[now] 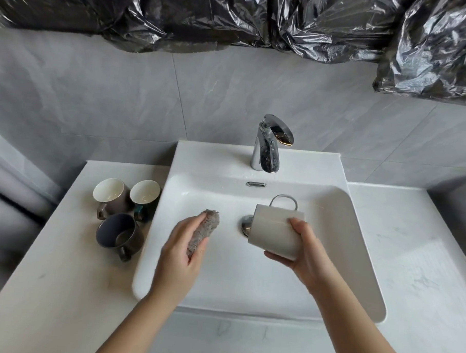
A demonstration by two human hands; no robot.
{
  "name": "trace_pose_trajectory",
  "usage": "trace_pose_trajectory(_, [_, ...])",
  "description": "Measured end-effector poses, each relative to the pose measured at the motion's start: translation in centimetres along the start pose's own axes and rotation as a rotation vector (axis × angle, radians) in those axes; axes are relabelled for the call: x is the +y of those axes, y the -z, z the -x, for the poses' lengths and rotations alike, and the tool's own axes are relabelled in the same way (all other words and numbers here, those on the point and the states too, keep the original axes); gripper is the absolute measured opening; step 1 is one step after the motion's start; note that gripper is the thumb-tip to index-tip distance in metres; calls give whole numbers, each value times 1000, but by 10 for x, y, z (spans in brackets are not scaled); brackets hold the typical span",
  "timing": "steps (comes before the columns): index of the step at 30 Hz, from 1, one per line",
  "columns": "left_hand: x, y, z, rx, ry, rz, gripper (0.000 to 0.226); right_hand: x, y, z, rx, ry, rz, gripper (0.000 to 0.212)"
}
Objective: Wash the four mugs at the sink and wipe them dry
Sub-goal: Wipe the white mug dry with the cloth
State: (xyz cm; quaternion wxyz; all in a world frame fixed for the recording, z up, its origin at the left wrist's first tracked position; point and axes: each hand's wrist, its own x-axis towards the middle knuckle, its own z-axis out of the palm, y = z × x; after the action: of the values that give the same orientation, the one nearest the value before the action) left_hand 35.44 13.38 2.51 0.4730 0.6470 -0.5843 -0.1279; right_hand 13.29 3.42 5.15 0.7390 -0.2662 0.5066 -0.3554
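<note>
My right hand (302, 248) grips a pale grey mug (273, 230) tilted on its side over the white sink (340, 207), its handle pointing toward the faucet. My left hand (182, 243) holds a bunched grey cloth (204, 228) above the basin, a little left of the mug and apart from it. Three more mugs stand on the counter left of the sink: a brown one with a cream inside (111, 195), a dark green one with a cream inside (145, 192), and a dark blue-grey one (117, 231) nearest me.
A chrome faucet (267, 148) stands at the back of the sink; no water runs from it. The chrome drain (246, 223) shows partly behind the mug. White counter (410, 250) stretches right of the basin. Black plastic sheeting (233, 16) hangs on the grey tiled wall.
</note>
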Motion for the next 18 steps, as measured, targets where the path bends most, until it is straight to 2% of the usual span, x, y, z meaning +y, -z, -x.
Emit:
trace_pose_trajectory(4, [-13, 35, 29, 81, 58, -155, 41, 5, -7, 10, 5, 140, 313, 56])
trace_pose_trajectory(9, [-34, 68, 60, 212, 203, -252, 42, 9, -17, 12, -23, 239, 605, 75])
trace_pose_trajectory(15, [-76, 76, 80, 193, 321, -364, 51, 15, -33, 13, -74, 334, 861, 84])
trace_pose_trajectory(18, [-103, 72, 90, 125, 396, -362, 54, 20, -38, 13, -108, 353, 932, 91])
